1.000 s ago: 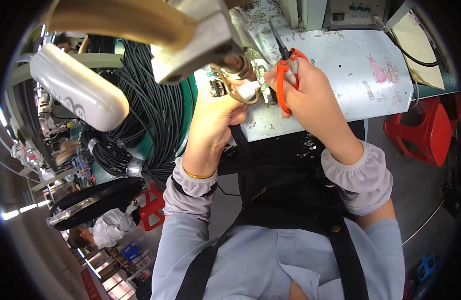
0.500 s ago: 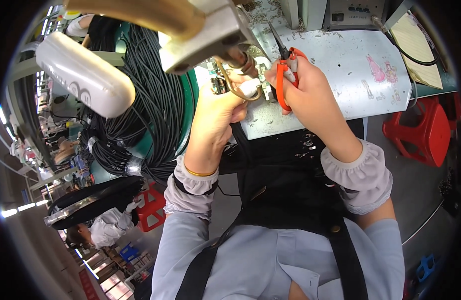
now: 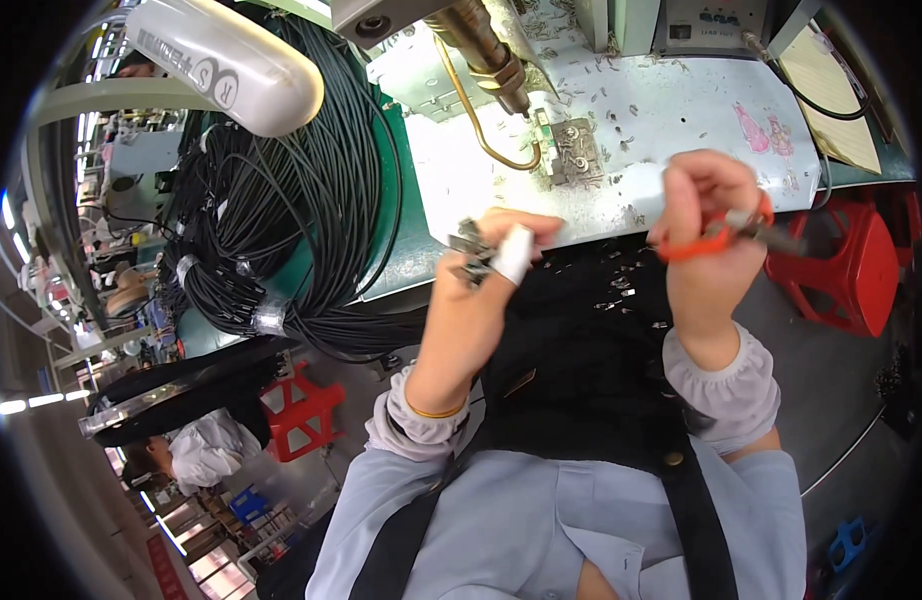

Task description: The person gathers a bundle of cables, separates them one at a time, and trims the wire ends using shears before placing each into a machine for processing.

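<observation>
The left hand (image 3: 476, 285) is raised just off the near edge of a pale metal sheet (image 3: 671, 105), its fingers folded in around a small bunch of dark metal pieces (image 3: 471, 250) that stick out on its left side; the exact number of pieces is too small to tell. A white wrap (image 3: 514, 254) covers one of its digits. The right hand (image 3: 718, 215), blurred, is beside the near right part of the sheet, well apart from the left, with its fingers loosely curled and an orange-handled tool (image 3: 701, 246) lying across the palm, the tool's grey end pointing to the right. Beyond both hands, a small metal fixture (image 3: 573, 150) sits on the sheet, just below the tip of a machine's metal spindle (image 3: 493, 65), and a bent brass tube (image 3: 468, 112) curves down to end near the fixture's left side. Tiny metal scraps (image 3: 621, 75) litter the sheet around them, and more lie on the person's black apron (image 3: 581, 380). To the left, a large coil of black cables (image 3: 316, 170) is heaped on the green counter (image 3: 409, 250), under a white rounded lamp-like housing (image 3: 226, 65). A red stool (image 3: 849, 265) stands on the floor at the right.
</observation>
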The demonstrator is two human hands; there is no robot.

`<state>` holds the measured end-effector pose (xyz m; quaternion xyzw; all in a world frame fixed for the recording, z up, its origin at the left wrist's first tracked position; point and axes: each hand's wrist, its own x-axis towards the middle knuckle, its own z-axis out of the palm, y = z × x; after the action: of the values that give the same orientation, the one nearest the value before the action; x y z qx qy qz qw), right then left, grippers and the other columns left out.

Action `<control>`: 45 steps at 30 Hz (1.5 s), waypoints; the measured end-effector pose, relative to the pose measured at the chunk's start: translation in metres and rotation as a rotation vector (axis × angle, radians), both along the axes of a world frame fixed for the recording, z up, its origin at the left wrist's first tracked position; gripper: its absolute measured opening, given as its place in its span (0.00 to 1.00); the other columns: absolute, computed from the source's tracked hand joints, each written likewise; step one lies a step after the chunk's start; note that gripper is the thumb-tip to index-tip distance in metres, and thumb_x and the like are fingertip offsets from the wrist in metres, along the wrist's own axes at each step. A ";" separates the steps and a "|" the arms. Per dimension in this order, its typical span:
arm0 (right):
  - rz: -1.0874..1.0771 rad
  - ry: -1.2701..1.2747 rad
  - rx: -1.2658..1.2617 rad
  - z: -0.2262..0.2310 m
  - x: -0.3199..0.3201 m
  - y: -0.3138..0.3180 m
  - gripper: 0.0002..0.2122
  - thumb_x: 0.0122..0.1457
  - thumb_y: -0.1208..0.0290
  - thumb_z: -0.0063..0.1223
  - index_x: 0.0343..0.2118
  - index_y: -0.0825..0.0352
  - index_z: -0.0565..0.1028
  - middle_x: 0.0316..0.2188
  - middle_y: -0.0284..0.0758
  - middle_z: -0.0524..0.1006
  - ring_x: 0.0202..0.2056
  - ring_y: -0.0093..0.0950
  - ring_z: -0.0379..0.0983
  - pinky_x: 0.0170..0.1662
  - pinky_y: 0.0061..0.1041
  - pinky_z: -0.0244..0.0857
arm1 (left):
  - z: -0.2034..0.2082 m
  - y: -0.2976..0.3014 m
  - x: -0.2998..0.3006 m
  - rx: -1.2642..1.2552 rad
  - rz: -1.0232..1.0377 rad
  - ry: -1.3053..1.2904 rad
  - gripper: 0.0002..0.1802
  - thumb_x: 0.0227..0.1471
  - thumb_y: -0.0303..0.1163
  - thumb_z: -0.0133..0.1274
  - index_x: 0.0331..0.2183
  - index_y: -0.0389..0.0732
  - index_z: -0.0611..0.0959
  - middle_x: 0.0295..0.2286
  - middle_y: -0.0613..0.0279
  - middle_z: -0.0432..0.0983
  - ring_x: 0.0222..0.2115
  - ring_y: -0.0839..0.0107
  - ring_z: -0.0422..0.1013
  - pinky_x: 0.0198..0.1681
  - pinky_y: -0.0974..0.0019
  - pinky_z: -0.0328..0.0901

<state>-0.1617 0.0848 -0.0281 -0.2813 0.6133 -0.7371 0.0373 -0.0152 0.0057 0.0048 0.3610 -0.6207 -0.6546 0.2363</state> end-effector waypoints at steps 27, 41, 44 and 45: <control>0.985 -0.815 0.597 0.027 0.006 0.010 0.14 0.55 0.61 0.46 0.19 0.68 0.70 0.14 0.31 0.66 0.09 0.15 0.58 0.12 0.12 0.51 | -0.020 0.016 0.008 -1.246 -0.110 -0.047 0.20 0.23 0.13 0.50 0.28 0.34 0.76 0.22 0.59 0.67 0.22 0.66 0.66 0.24 0.72 0.62; 0.988 -0.696 0.561 0.017 0.009 0.007 0.21 0.54 0.57 0.45 0.12 0.68 0.66 0.06 0.30 0.63 0.05 0.17 0.56 0.07 0.14 0.48 | -0.013 0.004 0.009 -0.692 -0.183 0.017 0.18 0.26 0.13 0.49 0.29 0.36 0.75 0.22 0.59 0.68 0.22 0.63 0.67 0.23 0.71 0.62; 0.993 -0.584 0.619 0.017 0.007 0.008 0.21 0.54 0.56 0.45 0.11 0.68 0.66 0.06 0.31 0.64 0.05 0.17 0.57 0.07 0.15 0.49 | -0.009 0.002 0.011 -0.935 -0.277 -0.047 0.20 0.26 0.13 0.49 0.30 0.37 0.76 0.22 0.59 0.67 0.21 0.64 0.67 0.22 0.71 0.62; 0.980 -0.542 0.620 0.016 0.007 0.009 0.22 0.53 0.56 0.45 0.11 0.68 0.66 0.06 0.31 0.64 0.05 0.17 0.57 0.07 0.15 0.49 | -0.010 0.002 0.012 -1.020 -0.303 -0.076 0.20 0.25 0.14 0.49 0.30 0.37 0.76 0.22 0.60 0.67 0.21 0.65 0.67 0.21 0.70 0.62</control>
<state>-0.1552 0.0934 -0.0121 -0.3089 0.5669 -0.4680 0.6035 -0.0030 0.0075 -0.0056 0.1301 -0.9135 -0.2829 0.2619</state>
